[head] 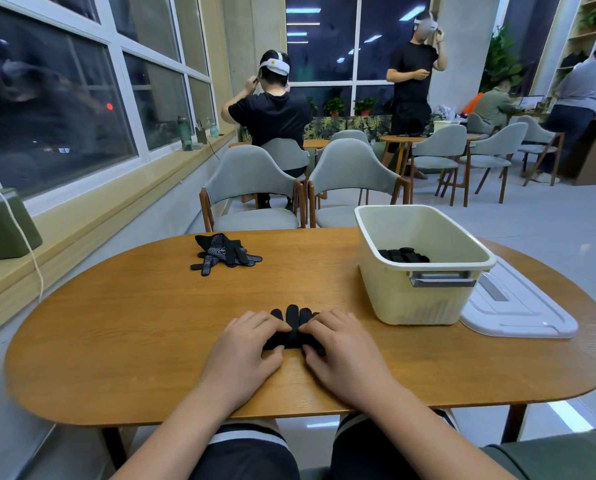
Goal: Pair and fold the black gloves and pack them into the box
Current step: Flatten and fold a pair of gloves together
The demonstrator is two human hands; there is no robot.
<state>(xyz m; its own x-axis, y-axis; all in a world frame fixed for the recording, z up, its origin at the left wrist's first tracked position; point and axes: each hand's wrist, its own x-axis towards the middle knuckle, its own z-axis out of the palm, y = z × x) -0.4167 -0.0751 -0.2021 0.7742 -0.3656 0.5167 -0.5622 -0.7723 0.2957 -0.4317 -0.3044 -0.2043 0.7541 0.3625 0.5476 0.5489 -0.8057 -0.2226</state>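
1. Hands sit close together: our left hand (251, 344) and right hand (341, 344) both curl over the glove pair (293, 318), fingertips nearly meeting on top and thumbs at its near edge.
2. That pair lies on the table (134, 323) just in front of us, its black fingertips poking out beyond our knuckles. The box (411, 299) stands near, to the right, with packed gloves (404, 255) on its floor.
3. First risk, as we judge it: the fabric looks soft and springy, so a fold released too early may open again before it reaches the box.
4. Second risk: if one hand pulls harder than the other, the two gloves could slide out of line and the pairing is lost.
5. Third risk: lifting over the box's tall rim with a loose hold could drop the bundle, or it may land on the packed gloves and disturb them.
6. Loose gloves (225, 254) wait at the table's far left, and the lid (518, 306) lies beside the box.
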